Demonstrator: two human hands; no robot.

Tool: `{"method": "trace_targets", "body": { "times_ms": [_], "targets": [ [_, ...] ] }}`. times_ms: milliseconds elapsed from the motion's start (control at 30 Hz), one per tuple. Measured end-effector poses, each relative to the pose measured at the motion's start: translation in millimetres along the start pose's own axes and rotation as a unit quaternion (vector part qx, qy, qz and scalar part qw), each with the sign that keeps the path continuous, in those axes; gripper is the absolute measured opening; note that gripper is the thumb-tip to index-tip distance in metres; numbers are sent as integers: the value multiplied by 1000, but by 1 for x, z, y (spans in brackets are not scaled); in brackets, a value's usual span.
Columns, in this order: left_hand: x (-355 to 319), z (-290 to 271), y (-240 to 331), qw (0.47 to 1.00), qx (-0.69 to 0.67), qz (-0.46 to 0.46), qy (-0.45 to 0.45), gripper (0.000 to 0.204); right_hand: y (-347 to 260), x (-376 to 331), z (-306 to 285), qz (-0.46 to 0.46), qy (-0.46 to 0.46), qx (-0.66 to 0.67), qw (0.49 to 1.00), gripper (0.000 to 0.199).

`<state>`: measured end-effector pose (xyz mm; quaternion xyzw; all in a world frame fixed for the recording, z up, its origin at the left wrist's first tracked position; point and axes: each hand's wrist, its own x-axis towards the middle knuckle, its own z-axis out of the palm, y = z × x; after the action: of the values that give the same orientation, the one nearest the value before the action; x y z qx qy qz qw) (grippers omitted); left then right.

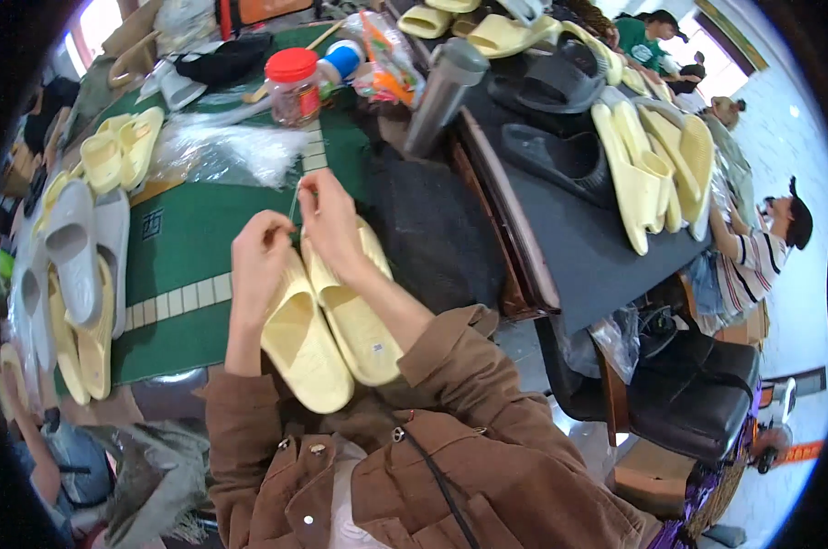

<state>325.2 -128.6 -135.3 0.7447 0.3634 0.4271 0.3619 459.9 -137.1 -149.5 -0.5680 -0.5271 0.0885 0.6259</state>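
Two pale yellow slippers [327, 334] lie side by side on the green table mat [189, 233] right in front of me, soles toward me. My left hand [260, 252] rests over the toe end of the left slipper, its fingers pinched together. My right hand [327, 215] hovers above the toe end of the right slipper and pinches a thin pale string or tie [297, 197] that runs up from the pair. Both hands are close together, nearly touching. Brown jacket sleeves cover my forearms.
Grey and yellow slippers [75, 274] are stacked at the left. Clear plastic bags [221, 151], a red-lidded jar [293, 87] and a grey flask [446, 91] stand beyond. A dark table [588, 247] on the right holds more black and yellow slippers; other people sit past it.
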Motion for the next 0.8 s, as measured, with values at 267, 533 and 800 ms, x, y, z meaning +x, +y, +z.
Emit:
{"method": "trace_targets", "body": {
  "times_ms": [267,533,800],
  "targets": [
    [1,-4,-7,994,27,-62,90,34,-8,-1,-6,-25,26,60,998,27],
    [1,-2,-11,991,71,-42,103,39,-15,11,-20,3,29,140,990,12],
    [2,-4,1,995,74,-21,65,27,-66,20,-48,6,-57,186,981,8]
  ]
}}
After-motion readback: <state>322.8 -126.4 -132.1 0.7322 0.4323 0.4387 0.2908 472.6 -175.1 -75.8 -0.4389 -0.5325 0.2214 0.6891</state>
